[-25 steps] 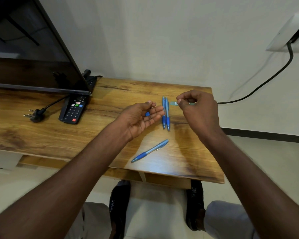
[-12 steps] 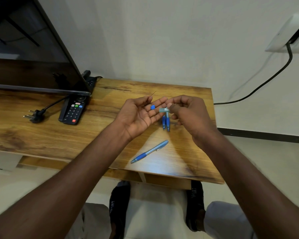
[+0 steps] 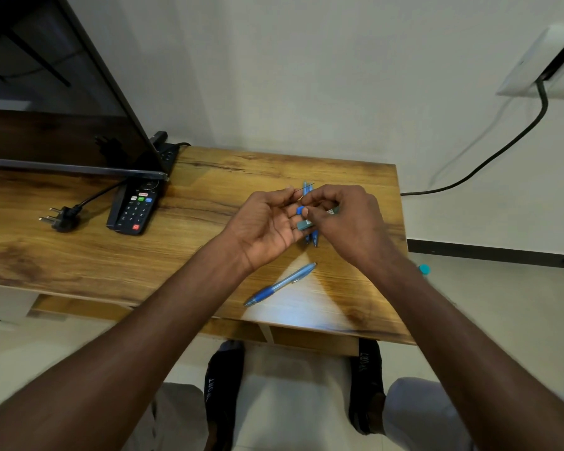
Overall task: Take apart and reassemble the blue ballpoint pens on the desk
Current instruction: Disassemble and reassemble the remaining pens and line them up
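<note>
Hands meet above the desk (image 3: 209, 203). Left hand (image 3: 267, 226) cups a blue cap (image 3: 300, 210); right hand (image 3: 345, 219) pinches a barrel (image 3: 305, 225).

— What's the room like?
— Plain off-white wall (image 3: 306, 76), pale tiled floor (image 3: 502, 304) with a dark skirting strip (image 3: 489, 252).
— Furniture?
— A wood-grain tabletop (image 3: 79, 255) against the wall; a white wall box (image 3: 534, 70) trails a black cable (image 3: 489, 161).

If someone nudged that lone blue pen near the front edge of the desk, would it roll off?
Probably not far. The pen lies flat on the desk, and what looks like a metal clip on its side would likely stop a roll. Its slim plastic barrel suggests it is light, so it may skid. The darker grip might drag slightly.
</note>
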